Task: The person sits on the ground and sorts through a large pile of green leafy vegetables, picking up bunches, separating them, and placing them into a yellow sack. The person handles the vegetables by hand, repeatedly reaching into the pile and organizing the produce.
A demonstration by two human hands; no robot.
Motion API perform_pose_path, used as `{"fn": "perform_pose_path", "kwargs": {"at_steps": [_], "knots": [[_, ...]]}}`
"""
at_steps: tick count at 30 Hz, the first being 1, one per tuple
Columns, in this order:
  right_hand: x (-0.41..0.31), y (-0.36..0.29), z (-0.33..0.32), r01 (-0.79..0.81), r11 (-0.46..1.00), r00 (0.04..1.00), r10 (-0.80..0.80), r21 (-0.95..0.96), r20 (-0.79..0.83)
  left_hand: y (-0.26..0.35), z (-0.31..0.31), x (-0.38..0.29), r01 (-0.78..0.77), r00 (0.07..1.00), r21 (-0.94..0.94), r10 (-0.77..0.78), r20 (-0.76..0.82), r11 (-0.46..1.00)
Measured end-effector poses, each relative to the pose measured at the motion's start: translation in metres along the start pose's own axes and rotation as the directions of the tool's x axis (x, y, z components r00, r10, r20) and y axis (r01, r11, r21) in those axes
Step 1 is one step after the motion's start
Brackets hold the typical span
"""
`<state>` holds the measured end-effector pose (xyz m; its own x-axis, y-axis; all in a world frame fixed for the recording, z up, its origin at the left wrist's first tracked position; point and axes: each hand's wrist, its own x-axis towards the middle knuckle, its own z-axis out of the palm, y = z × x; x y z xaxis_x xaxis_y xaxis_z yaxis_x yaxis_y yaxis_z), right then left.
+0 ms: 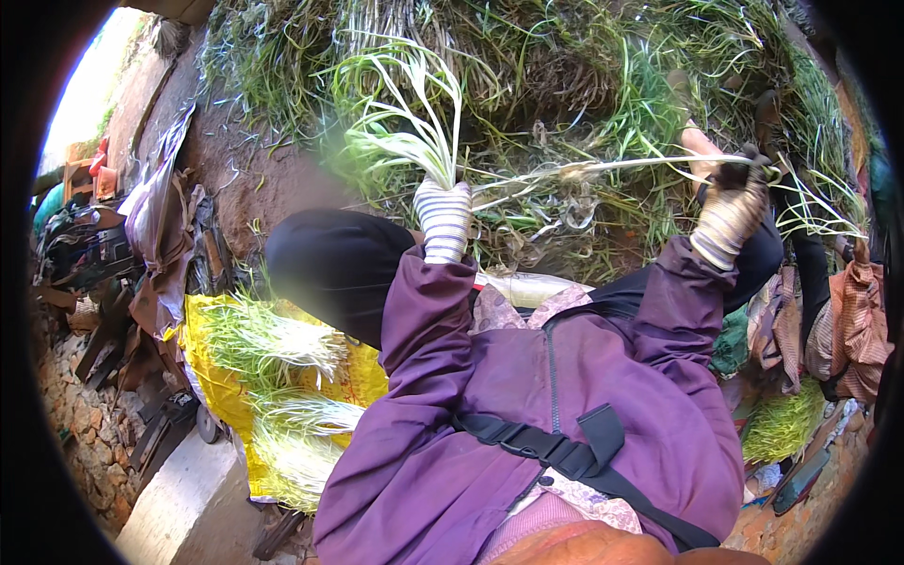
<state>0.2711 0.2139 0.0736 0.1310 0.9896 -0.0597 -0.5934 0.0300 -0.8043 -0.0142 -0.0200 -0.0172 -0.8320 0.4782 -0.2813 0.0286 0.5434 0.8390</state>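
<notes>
My left hand [443,219], in a striped knit glove, is closed around a bunch of pale-stemmed leafy plants [417,131]. Their white stems and green leaves fan upward from the fist. My right hand [734,198] wears a similar glove, darkened at the fingers. It grips one long pale stalk [628,164], which stretches left with its rootlike end toward my left hand. Thin leaves of the stalk hang out beyond the right fingers. Both hands are raised in front of my bent knees.
Beyond my knees lies a large heap of uprooted green plants [565,78]. Sorted bunches [296,339] rest on a yellow sack [229,374] at my left. Another person's leg [805,226] and a pile of yellow-green plants [784,424] are at the right. A concrete block [183,487] stands lower left.
</notes>
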Motion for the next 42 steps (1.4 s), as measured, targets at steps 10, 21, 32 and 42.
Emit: {"fn": "perform_pose_path", "kwargs": {"at_steps": [10, 21, 32, 42], "knots": [[-0.017, 0.014, 0.011, 0.017, 0.872, 0.962, 0.120, -0.488, 0.247, 0.014, -0.001, -0.005, -0.011, 0.996, -0.170, 0.026, 0.084, 0.985], [-0.075, 0.123, 0.063, -0.440, 0.826, 0.699, 0.562, -0.354, 0.442, 0.040, 0.003, -0.032, 0.361, 0.791, -0.510, 0.034, 0.611, 0.780], [-0.099, 0.112, 0.062, -0.052, 0.623, 0.545, 0.673, -0.780, 0.501, 0.030, 0.011, -0.028, 0.371, 0.836, -0.509, -0.041, 0.547, 0.777], [-0.126, 0.107, 0.051, 0.461, 0.569, 0.589, 0.377, -0.681, 0.715, 0.032, 0.010, -0.033, 0.386, 0.819, -0.493, -0.044, 0.572, 0.780]]}}
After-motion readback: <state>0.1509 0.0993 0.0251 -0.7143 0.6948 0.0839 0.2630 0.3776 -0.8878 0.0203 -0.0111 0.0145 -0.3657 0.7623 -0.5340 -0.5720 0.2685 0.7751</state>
